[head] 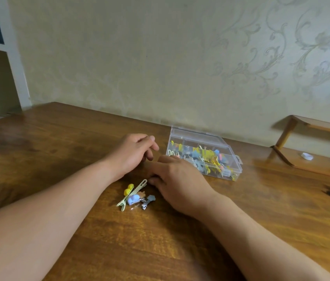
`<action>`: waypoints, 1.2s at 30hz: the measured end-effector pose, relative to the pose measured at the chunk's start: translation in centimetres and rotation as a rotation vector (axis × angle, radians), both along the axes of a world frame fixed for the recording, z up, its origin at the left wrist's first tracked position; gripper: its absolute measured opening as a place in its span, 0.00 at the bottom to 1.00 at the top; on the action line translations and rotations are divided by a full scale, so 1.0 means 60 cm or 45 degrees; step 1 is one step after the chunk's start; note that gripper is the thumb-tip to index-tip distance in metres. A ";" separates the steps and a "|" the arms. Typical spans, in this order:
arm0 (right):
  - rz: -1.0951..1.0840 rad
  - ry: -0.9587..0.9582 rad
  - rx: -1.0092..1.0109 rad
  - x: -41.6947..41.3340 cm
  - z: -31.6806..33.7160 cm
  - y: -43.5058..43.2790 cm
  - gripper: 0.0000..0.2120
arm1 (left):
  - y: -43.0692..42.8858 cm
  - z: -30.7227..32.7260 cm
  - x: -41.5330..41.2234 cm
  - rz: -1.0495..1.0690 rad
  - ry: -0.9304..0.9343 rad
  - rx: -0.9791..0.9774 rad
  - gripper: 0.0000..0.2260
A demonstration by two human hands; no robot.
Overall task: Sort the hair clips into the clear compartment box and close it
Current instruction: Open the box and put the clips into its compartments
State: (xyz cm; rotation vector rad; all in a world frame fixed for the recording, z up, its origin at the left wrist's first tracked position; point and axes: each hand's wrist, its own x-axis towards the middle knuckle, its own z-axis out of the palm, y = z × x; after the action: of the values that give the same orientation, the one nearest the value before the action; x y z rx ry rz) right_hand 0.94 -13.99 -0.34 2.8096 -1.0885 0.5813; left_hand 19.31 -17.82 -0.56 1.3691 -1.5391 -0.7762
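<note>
A clear plastic box with little compartments [204, 153] sits on the brown wooden table [79, 149] by the wall, full of bright clips, its lid looking shut. A small pile of hair clips [134, 195] lies near the 2 hands. The left hand [133, 153] is loosely curled and holds nothing. The right hand [178, 185] lies palm down by the pile; I cannot tell if it holds anything.

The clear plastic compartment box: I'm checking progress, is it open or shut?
Open. The clear plastic compartment box has its lid tilted up behind, toward the wall, and the colourful hair clips inside lie uncovered.
</note>
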 end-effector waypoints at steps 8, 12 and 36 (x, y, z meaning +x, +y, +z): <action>-0.083 0.038 -0.031 0.000 0.000 0.007 0.10 | -0.001 -0.001 0.001 -0.005 0.021 -0.001 0.18; -0.151 0.039 0.036 0.001 0.007 0.013 0.11 | -0.001 -0.002 -0.001 -0.010 0.016 0.002 0.17; -0.219 -0.169 0.254 -0.025 0.038 0.007 0.10 | -0.002 -0.004 0.002 -0.012 0.016 0.009 0.17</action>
State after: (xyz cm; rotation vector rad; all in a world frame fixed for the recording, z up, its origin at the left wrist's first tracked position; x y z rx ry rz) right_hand -0.54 -13.59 1.96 2.8328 -1.4730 0.6859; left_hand 19.44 -17.91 -0.78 1.3606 -1.5358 -0.7952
